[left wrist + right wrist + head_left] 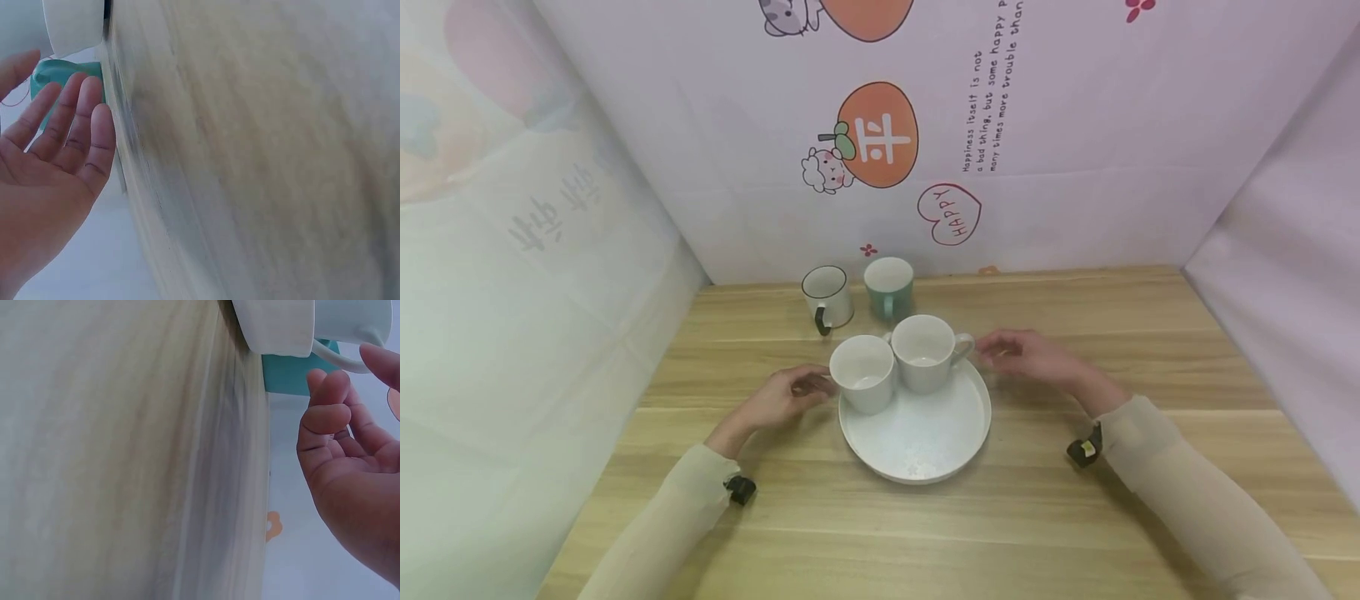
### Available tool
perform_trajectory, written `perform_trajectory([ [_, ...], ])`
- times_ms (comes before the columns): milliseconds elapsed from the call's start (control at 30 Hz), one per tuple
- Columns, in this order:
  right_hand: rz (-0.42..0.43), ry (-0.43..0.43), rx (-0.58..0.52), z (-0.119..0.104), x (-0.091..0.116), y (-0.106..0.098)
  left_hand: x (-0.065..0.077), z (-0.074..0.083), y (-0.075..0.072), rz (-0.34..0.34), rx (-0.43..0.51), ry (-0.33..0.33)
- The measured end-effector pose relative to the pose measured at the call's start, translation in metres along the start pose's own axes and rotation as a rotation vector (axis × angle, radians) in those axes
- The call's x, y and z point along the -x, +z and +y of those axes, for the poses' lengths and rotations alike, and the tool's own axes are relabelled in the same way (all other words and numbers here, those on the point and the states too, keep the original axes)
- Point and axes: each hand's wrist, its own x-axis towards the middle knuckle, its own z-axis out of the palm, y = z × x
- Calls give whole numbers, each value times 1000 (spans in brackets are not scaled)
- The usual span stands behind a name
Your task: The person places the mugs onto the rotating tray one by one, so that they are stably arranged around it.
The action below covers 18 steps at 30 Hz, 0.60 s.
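Observation:
Two white mugs stand side by side on a round white tray (925,442): a left mug (865,387) and a right mug (922,362) whose handle points right. My left hand (782,398) is beside the left mug and the tray's rim, its fingers loosely bent with nothing between them in the left wrist view. On the other side, my right hand (1033,358) has its fingertips close to the right mug's handle (342,360). Its fingers are loosely curled and hold nothing.
Behind the tray stand a white mug with a dark rim and black handle (835,308) and a green mug (901,298). The wooden table (850,533) ends at a printed cloth backdrop (760,192), with pale cloth at both sides.

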Motion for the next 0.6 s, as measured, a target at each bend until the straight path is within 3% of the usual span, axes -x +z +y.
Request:
perform_trajectory([
  [133, -17, -10, 7, 3, 2, 1, -1, -3, -2, 38, 21, -1],
  [300, -37, -22, 2, 4, 5, 4, -4, -5, -5, 85, 81, -68],
  [600, -66, -98, 27, 6, 6, 6, -13, -3, -12, 236, 147, -187],
])
